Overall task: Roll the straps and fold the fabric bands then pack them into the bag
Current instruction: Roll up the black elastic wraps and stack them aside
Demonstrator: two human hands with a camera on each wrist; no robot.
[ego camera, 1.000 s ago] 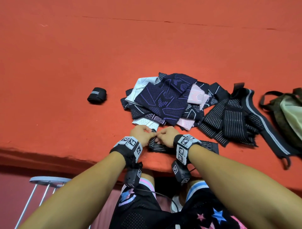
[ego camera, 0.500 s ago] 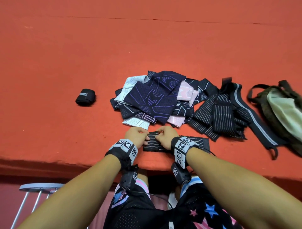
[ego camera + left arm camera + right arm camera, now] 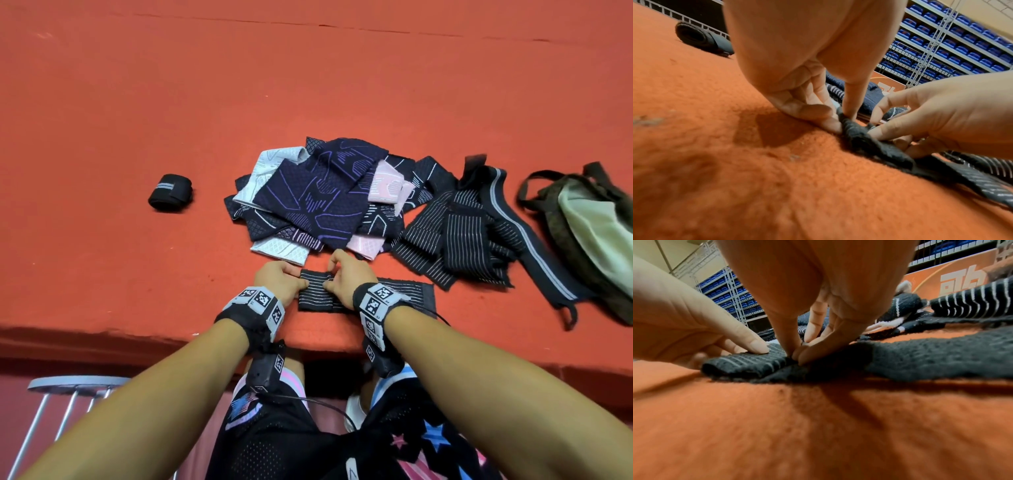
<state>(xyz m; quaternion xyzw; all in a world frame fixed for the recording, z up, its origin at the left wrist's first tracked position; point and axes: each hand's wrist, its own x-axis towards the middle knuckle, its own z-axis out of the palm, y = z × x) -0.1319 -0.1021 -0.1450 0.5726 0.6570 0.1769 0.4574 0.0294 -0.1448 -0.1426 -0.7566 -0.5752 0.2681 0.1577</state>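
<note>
A black strap with thin white stripes (image 3: 315, 296) lies flat near the front edge of the orange table (image 3: 137, 274), its left end turned over into a short fold. My left hand (image 3: 298, 283) pinches that folded end (image 3: 846, 125) from the left. My right hand (image 3: 331, 278) pinches the fold's inner edge (image 3: 777, 365) between thumb and fingers. The strap's long tail (image 3: 416, 291) runs right, under my right wrist. A rolled black strap (image 3: 170, 192) sits apart at the left. The green bag (image 3: 589, 226) lies open at the far right.
A heap of patterned navy, white and pink fabric bands (image 3: 318, 202) lies just behind my hands. More striped straps and a grey-edged band (image 3: 459, 233) are piled between it and the bag. A grey stool (image 3: 68, 387) stands below the table's front edge.
The strap's left end has been turned over into a fold. My hands, which met at the end a second ago, have moved slightly apart along it.
</note>
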